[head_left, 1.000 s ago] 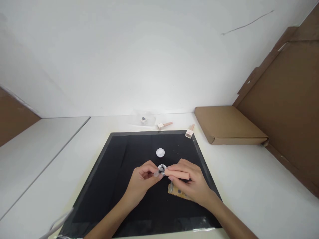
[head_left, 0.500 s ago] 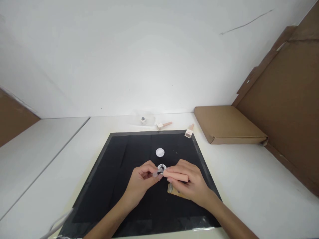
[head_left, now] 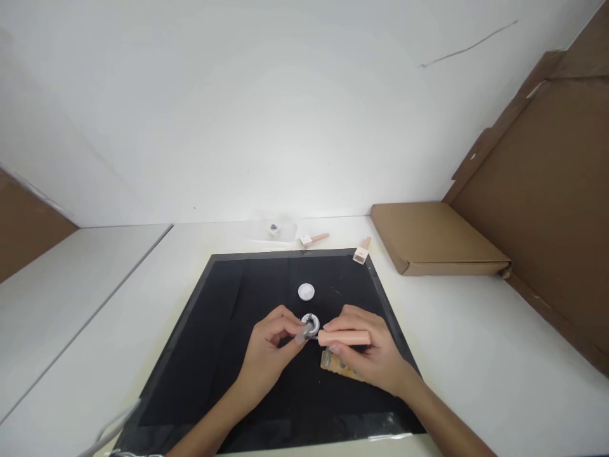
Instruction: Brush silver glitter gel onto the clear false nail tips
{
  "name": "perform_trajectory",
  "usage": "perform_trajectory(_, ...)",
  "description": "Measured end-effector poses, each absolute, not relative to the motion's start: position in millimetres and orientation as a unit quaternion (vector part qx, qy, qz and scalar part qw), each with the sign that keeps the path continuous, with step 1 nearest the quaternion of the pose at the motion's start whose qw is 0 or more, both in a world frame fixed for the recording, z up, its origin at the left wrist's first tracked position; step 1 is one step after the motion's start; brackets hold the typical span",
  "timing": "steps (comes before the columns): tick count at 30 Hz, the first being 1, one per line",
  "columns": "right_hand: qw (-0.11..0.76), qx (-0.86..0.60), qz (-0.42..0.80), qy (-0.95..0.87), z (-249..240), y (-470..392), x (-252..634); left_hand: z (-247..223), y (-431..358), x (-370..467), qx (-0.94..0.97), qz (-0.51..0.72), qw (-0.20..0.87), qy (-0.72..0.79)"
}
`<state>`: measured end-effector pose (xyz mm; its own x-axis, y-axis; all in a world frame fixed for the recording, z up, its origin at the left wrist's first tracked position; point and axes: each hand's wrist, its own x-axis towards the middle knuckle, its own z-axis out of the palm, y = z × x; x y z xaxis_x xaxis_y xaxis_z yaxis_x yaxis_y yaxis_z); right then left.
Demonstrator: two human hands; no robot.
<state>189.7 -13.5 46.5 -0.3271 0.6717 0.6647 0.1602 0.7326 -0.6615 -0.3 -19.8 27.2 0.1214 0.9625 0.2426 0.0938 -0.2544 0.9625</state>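
My left hand (head_left: 273, 339) pinches a small greyish translucent piece, which looks like a false nail (head_left: 303, 334), between thumb and fingertips. My right hand (head_left: 366, 346) grips a nail polish brush by its long pink cap (head_left: 345, 337); its thin tip points left toward the piece. Just behind the fingertips stands an open white jar (head_left: 311, 322) with dark smears inside. A round white lid (head_left: 306, 292) lies farther back on the black mat (head_left: 266, 285). Partly covered by my right hand is a yellowish strip (head_left: 333, 363) with a greyish piece on it.
At the mat's back edge lie two small white bottles with pink caps, one in the middle (head_left: 307, 240) and one at the right corner (head_left: 360, 255). Clear plastic packaging (head_left: 273, 230) sits near the wall. A flat cardboard box (head_left: 438, 238) rests at the right.
My right hand has drawn the pink-capped brush slightly to the right, away from the left fingertips. More of the white jar shows between the hands.
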Motion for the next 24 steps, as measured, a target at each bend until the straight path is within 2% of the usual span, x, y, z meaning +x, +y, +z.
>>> perform_trajectory(5, 0.485, -0.274, 0.243, -0.794, 45.9, -13.1, 188.1, 28.5, -22.1, 0.9, 0.682, 0.495, 0.340, 0.417)
perform_trajectory(13, 0.515, -0.293, 0.202, -0.780, 44.1, -10.5, 187.8, 27.0, -24.9, 0.3, 0.710, 0.510, 0.279, 0.397)
perform_trajectory(19, 0.533, -0.295, 0.236, -0.757, 47.0, -12.3, 190.8, 29.4, -25.5, 1.0, 0.727, 0.500, 0.236, 0.407)
perform_trajectory(24, 0.477, -0.259, 0.275, -0.793, 51.1, -14.5, 190.6, 33.0, -23.1, 1.9, 0.740, 0.488, 0.203, 0.416)
